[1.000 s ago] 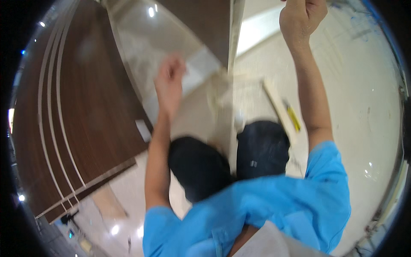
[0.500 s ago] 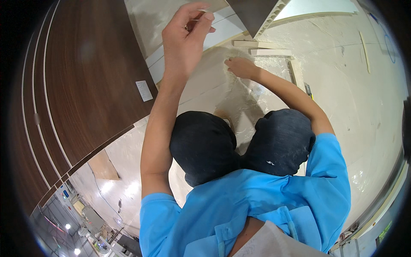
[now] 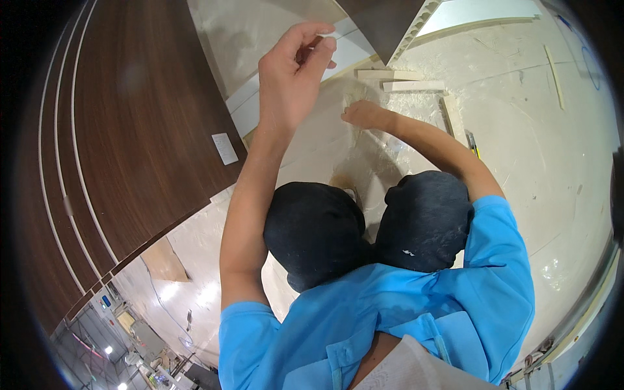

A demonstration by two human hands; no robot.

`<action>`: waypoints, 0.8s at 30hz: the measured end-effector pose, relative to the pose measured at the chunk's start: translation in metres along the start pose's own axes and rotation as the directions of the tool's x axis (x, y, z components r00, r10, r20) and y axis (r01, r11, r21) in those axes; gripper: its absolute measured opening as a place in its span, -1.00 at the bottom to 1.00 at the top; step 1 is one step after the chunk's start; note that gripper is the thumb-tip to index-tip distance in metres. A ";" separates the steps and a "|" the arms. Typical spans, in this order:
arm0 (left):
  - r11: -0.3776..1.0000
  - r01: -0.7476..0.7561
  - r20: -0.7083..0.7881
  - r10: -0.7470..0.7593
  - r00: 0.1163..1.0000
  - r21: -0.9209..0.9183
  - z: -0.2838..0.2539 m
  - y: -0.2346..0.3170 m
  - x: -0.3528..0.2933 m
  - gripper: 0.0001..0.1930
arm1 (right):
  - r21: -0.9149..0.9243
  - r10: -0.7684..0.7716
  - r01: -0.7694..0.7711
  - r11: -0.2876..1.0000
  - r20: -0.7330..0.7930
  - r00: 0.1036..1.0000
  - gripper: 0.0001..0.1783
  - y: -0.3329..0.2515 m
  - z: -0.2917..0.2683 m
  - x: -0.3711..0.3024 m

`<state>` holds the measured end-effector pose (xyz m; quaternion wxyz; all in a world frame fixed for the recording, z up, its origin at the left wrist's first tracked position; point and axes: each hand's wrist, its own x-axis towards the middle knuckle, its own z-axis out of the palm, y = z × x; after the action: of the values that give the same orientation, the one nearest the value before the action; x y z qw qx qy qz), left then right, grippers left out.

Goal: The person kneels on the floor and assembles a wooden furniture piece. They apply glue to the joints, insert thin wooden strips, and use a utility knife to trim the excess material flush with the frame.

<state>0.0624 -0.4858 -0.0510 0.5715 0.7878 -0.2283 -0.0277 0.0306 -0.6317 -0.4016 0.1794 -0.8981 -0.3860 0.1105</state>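
Observation:
My left hand [image 3: 291,81] is raised beside the edge of a dark brown wood-grain panel [image 3: 149,110]. Its thumb and fingers pinch a small white piece [image 3: 327,34], too little of which shows to tell its kind. Low over the pale floor, my right hand [image 3: 365,115] has its fingers curled together, and whatever they may hold is hidden. Around that hand lie pale dust and shavings [image 3: 356,93]. Short pale wood strips [image 3: 413,86] rest on the floor just beyond it.
A white label [image 3: 225,149] sits on the brown panel. Another dark panel's corner [image 3: 383,29] juts in at the top. A yellow-and-black tool [image 3: 474,144] lies by a wood strip [image 3: 453,119] near my right forearm. A thin strip [image 3: 554,77] lies farther right.
The whole view has shifted slightly. My right hand has drawn a little nearer to me, still curled. My left hand has come slightly nearer and to the right, still pinching the white piece.

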 end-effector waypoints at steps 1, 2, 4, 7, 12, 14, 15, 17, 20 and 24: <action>0.996 0.083 -0.011 -0.083 0.997 0.022 -0.001 -0.001 -0.001 -0.76 | 0.026 -0.013 0.013 1.000 0.010 1.000 -0.83 0.004 -0.001 0.001; 0.997 0.077 -0.023 -0.076 0.997 0.022 -0.001 -0.001 -0.004 -0.77 | 0.078 -0.088 0.115 0.990 -0.287 0.954 -0.83 0.000 -0.003 -0.003; 0.998 0.054 -0.045 -0.053 0.998 0.020 -0.002 0.000 -0.003 -0.78 | 0.199 0.035 0.043 0.979 -0.373 0.927 -0.83 0.009 -0.037 -0.005; 0.997 0.076 -0.062 -0.076 0.995 0.000 0.001 0.000 -0.004 -0.78 | 0.517 0.389 -0.172 0.838 -0.347 0.853 -0.86 -0.015 -0.116 -0.038; 0.995 0.091 -0.003 -0.091 0.996 -0.038 0.017 -0.014 0.007 -0.78 | 0.868 0.726 0.204 0.452 -0.491 0.482 -0.83 -0.053 -0.300 -0.100; 0.997 0.078 -0.005 -0.078 0.997 -0.027 0.021 -0.019 0.009 -0.81 | 0.721 0.661 0.397 0.568 -0.687 0.303 -0.82 -0.072 -0.369 -0.120; 0.996 0.089 0.016 -0.089 0.996 -0.020 0.023 -0.021 0.010 -0.82 | 0.632 0.618 0.422 0.650 -0.763 0.190 -0.81 -0.077 -0.402 -0.128; 0.997 0.082 -0.007 -0.082 0.997 -0.005 0.026 -0.022 0.010 -0.82 | 0.405 0.449 0.391 0.827 -0.893 -0.025 -0.81 -0.088 -0.454 -0.132; 0.997 0.068 -0.019 -0.067 0.998 0.024 0.025 -0.019 0.007 -0.81 | 0.319 0.419 0.428 0.846 -0.893 -0.162 -0.84 -0.094 -0.501 -0.117; 0.995 0.085 -0.037 -0.083 0.996 0.058 0.018 -0.018 0.004 -0.80 | 0.147 0.213 0.211 0.966 -0.918 -0.334 -0.87 -0.088 -0.511 -0.097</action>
<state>0.0665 -0.4991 -0.0722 0.5501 0.8136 -0.1858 -0.0312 0.0797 -0.7674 0.1053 0.5325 -0.5723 -0.0556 -0.6211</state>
